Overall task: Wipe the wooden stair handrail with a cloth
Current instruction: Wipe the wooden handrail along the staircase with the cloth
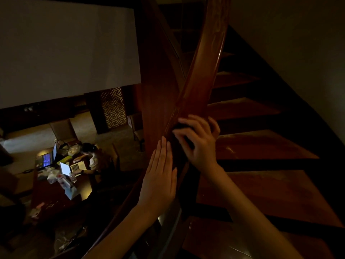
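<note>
Dimly lit, the right grip [197, 144] curls over the wooden handrail [205, 71], fingers and thumb pinching a dark cloth [179, 146] against the wood; the cloth barely shows in the gloom. Just below and left of it, the left grip [159, 176] lies flat on the rail's side, fingers straight and together, holding nothing. Wooden stair treads [261, 144] fan out to the right of the right grip. Far below the left grip, a table [46, 191] carries open laptops [46, 158].
</note>
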`<state>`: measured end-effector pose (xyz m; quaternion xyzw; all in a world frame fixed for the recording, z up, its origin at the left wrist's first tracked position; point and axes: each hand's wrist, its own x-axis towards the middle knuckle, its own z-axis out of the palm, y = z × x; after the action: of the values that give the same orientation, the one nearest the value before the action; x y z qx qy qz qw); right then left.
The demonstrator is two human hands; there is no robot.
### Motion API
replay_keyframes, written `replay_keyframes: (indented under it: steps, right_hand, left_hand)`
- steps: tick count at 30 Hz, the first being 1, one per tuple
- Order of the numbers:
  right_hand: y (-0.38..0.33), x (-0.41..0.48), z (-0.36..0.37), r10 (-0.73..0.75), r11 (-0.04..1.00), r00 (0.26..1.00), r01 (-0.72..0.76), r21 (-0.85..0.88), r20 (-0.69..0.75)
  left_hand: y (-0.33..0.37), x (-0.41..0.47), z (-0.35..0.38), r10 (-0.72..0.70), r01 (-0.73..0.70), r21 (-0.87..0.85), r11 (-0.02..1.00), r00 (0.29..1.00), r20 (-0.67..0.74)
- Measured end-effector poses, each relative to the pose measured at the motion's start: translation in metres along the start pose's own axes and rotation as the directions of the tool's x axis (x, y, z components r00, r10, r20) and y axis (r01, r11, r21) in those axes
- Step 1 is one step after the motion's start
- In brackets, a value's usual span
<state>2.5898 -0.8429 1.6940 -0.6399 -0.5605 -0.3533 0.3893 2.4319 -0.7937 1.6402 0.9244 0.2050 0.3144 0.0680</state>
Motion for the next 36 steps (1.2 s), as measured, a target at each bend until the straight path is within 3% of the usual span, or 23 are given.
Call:
replay_keyframes:
  steps: [4,6,9,11,13,15,17,21,23,25,28,31,36]
  right_hand:
    - [0.018,0.083,-0.002,0.285,0.957,0.954,-0.289,-0.033,-0.094]
    - [0.018,0.110,0.001,0.345,0.936,0.938,-0.347,-0.059,-0.043]
    - [-0.009,0.103,0.008,0.206,0.969,0.964,-0.176,-0.175,0.169]
    - [-0.031,0.068,0.006,0.038,0.991,0.944,0.006,-0.133,0.327]
    - [-0.042,0.031,-0.004,-0.057,0.997,0.907,0.074,-0.027,0.417]
    - [-0.034,0.024,-0.014,-0.001,1.000,0.930,-0.003,0.009,0.368]
    - [-0.019,0.047,-0.017,0.147,0.988,0.952,-0.131,-0.077,0.268]
    - [-0.001,0.118,0.001,0.351,0.915,0.929,-0.313,-0.255,0.116]
    - [-0.012,0.123,0.016,0.324,0.897,0.925,-0.232,-0.376,0.201]
    - [-0.042,0.098,0.033,0.229,0.916,0.881,-0.051,-0.399,0.413]
    - [-0.095,0.028,0.035,0.031,0.979,0.753,0.110,-0.172,0.657]
    - [-0.097,0.009,0.010,0.021,0.997,0.775,0.032,-0.073,0.632]
    - [-0.043,0.092,0.015,0.244,0.916,0.909,-0.102,-0.388,0.338]
  left_hand:
    - [-0.002,-0.002,0.000,0.006,-0.006,-0.063,0.998,1.000,0.001]
    - [-0.002,-0.005,-0.001,-0.012,0.007,-0.176,0.984,1.000,-0.028]
    - [-0.004,-0.007,-0.003,-0.086,0.048,-0.352,0.935,0.992,-0.094]
    - [-0.007,-0.008,-0.002,-0.138,0.072,-0.429,0.901,0.983,-0.124]
    - [-0.010,-0.008,-0.002,-0.189,0.122,-0.453,0.883,0.976,-0.107]
    - [-0.012,-0.008,0.000,-0.207,0.172,-0.372,0.912,0.977,-0.055]
    - [-0.014,-0.007,0.001,-0.185,0.173,-0.268,0.948,0.983,-0.019]
    - [-0.018,-0.017,-0.002,-0.205,0.211,-0.284,0.935,0.977,0.050]
    - [-0.021,-0.023,-0.003,-0.231,0.244,-0.318,0.916,0.970,0.077]
    - [-0.023,-0.025,-0.004,-0.259,0.279,-0.396,0.875,0.960,0.106]
    - [-0.030,-0.030,-0.010,-0.314,0.326,-0.529,0.783,0.942,0.116]
    - [-0.042,-0.045,-0.017,-0.356,0.401,-0.513,0.759,0.915,0.187]
    - [-0.064,-0.049,-0.027,-0.348,0.452,-0.604,0.657,0.892,0.289]
